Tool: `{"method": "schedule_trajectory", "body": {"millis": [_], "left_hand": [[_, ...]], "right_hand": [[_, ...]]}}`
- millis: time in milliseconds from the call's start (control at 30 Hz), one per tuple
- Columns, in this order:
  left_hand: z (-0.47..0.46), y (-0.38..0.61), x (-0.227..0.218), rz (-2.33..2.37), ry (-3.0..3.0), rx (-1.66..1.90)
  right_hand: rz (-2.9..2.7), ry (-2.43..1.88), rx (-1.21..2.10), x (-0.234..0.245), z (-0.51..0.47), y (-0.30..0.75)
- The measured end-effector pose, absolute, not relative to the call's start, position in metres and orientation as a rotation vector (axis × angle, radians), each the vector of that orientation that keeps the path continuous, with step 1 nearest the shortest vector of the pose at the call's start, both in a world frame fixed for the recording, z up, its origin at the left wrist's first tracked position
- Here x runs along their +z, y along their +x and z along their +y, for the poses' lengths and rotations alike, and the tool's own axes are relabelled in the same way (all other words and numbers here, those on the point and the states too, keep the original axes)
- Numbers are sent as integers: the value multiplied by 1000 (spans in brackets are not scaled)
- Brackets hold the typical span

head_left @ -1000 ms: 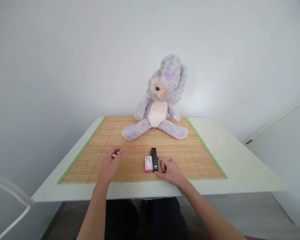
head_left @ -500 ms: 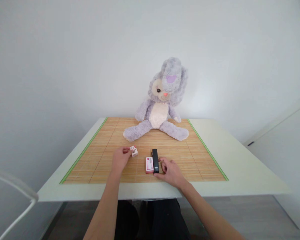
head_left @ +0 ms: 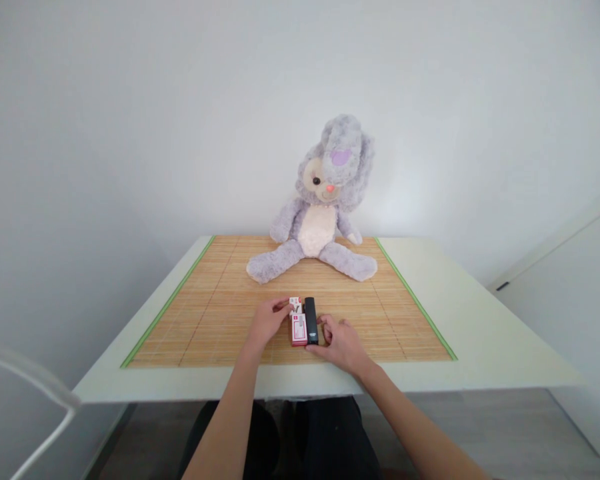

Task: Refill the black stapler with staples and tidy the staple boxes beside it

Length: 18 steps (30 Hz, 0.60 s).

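Note:
A black stapler lies lengthwise on the bamboo mat, pointing away from me. Along its left side sits a white box with a red border. My left hand pinches a small white box with dark and red print, just beyond the red-bordered box and left of the stapler's far end. My right hand is at the stapler's right side, with the thumb at its near end and the curled fingers against its edge.
A grey-lilac plush rabbit sits at the back of the mat against the wall. Green edging trims the bamboo mat on the white table. A white curved bar shows at the lower left.
My left hand has moved right with the small white box, from apart on the mat to up against the red-bordered box and stapler. My right hand has stayed at the stapler.

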<state>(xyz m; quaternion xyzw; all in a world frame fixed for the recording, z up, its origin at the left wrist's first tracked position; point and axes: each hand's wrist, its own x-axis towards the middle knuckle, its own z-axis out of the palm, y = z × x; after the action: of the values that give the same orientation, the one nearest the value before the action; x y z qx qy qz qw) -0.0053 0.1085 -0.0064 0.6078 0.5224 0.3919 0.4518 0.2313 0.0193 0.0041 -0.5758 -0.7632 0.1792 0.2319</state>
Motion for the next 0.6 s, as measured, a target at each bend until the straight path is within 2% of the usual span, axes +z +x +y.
{"method": "schedule_trajectory", "body": {"millis": [367, 600], "left_hand": [[81, 4, 17, 1390, 1523, 1005], [42, 36, 1, 1506, 1352, 1106]], "right_hand": [[-2116, -1591, 477, 6, 19, 230], [-2139, -1625, 402, 13, 14, 225]]}}
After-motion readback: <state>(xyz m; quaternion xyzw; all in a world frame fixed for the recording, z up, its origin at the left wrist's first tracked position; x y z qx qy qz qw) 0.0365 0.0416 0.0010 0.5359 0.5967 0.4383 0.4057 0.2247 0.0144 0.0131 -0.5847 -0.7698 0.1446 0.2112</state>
